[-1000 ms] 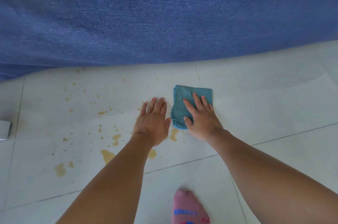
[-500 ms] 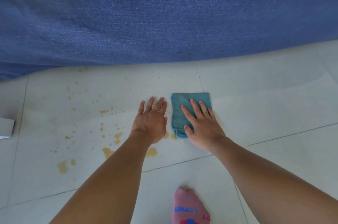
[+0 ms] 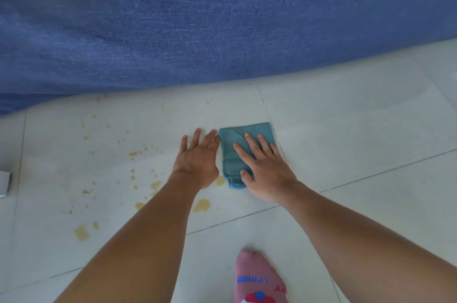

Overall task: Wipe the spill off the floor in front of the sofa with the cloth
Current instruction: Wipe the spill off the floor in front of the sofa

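Home: blue sofa [image 3: 197,38], tiled floor [image 3: 358,129]

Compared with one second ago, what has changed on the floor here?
The right hand, pressed flat, slid the cloth slightly leftward and toward the person. Nothing was grasped or released. The left hand stays open beside it; the spill to the left and the sofa are unchanged.

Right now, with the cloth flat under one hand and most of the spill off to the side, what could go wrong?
1. The left hand rests on the floor among the brown spill patches; it could smear them or slip.
2. The cloth, pressed flat by the right hand, sits right of most drops, so a short wipe would likely miss the far patch.
3. Specks lie close to the sofa; a wet wipe could stain its fabric.
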`<state>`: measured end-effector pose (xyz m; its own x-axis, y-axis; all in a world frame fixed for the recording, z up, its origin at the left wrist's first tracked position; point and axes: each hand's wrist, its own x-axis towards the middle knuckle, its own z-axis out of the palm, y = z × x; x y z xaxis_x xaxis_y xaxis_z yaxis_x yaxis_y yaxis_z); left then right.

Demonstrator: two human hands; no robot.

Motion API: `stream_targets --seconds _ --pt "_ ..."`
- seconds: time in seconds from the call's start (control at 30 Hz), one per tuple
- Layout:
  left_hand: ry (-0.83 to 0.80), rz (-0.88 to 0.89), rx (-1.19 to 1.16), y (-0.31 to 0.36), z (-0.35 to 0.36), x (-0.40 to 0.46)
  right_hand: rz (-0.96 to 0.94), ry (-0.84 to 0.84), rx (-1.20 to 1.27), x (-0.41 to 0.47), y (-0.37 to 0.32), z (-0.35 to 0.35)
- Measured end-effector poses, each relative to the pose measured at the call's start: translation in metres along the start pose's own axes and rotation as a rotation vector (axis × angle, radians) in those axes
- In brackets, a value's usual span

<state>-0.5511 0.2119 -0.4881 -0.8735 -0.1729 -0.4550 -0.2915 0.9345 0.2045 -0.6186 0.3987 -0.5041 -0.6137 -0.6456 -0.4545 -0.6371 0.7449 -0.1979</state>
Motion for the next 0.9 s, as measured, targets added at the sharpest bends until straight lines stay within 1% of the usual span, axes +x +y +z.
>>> stream_targets --seconds 0.07,0.13,0.2,0.3,0.37,0.5,0.6,0.7,0.9 --pt "0.001 -0.003 -0.005 0.000 0.001 0.001 0.006 0.025 0.018 -0.016 0.012 0.009" --pt "-0.008 -0.014 -0.007 0.002 0.004 -0.001 0.068 0.025 0.029 -0.022 0.026 0.010" --pt "-0.011 -0.020 -0.020 0.004 0.006 -0.003 0.122 0.010 0.035 -0.014 0.031 0.004" --pt "-0.007 -0.015 -0.029 0.004 0.008 -0.004 0.148 -0.011 0.038 0.008 0.018 -0.007" --pt "-0.009 -0.012 -0.025 0.001 0.007 -0.004 0.123 -0.009 0.038 0.010 0.008 -0.007" --pt "0.000 -0.002 -0.017 -0.001 0.002 -0.002 -0.018 0.019 0.008 -0.017 0.011 0.007" --pt "-0.002 -0.010 -0.020 0.001 0.003 -0.007 0.002 0.009 0.021 -0.026 0.018 0.010" --pt "-0.011 -0.019 -0.028 0.000 0.007 -0.014 0.048 0.021 0.022 -0.016 0.012 0.006" --pt "-0.031 -0.012 -0.013 -0.005 0.010 -0.019 -0.011 -0.047 -0.094 -0.011 0.015 0.009"
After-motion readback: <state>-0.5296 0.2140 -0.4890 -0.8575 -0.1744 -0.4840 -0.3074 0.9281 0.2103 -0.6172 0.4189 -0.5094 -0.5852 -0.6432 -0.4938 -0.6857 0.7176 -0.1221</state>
